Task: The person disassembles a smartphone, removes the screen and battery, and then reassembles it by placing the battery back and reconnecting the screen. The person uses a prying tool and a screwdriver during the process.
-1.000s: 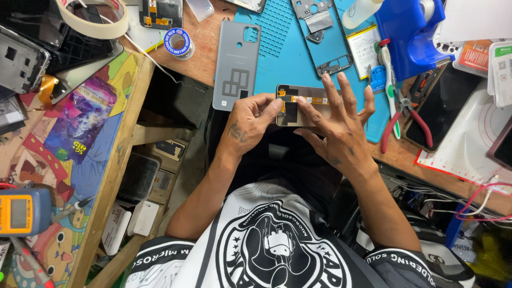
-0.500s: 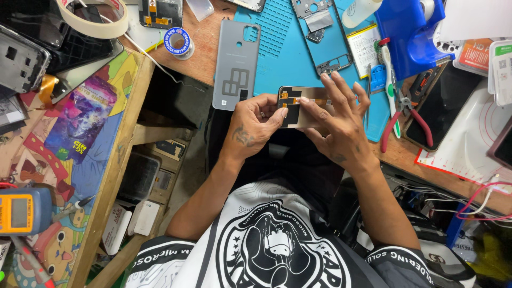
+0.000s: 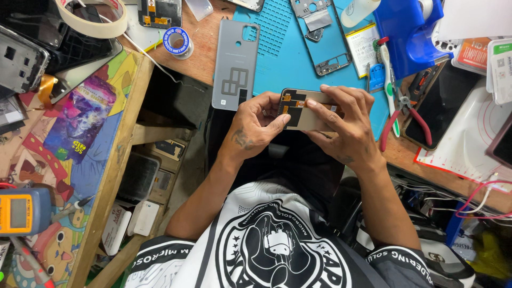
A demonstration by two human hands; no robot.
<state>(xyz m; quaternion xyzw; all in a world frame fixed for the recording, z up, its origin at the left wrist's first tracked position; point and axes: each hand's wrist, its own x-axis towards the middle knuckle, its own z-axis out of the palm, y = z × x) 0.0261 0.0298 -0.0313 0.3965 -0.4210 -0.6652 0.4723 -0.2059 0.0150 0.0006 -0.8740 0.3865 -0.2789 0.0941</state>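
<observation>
The phone screen panel [image 3: 306, 111] is sitting at the centre of the frame, its back side with dark flex parts facing up, held over the front edge of the counter [image 3: 197, 61]. The left hand [image 3: 256, 125] is gripping its left end, thumb lying across the back. The right hand [image 3: 346, 125] is closing on its right end, fingers spread over the top. Just above it, a grey back cover [image 3: 234, 64] is lying beside a blue work mat [image 3: 288, 42]. Red-handled pliers [image 3: 400, 114] are resting to the right.
</observation>
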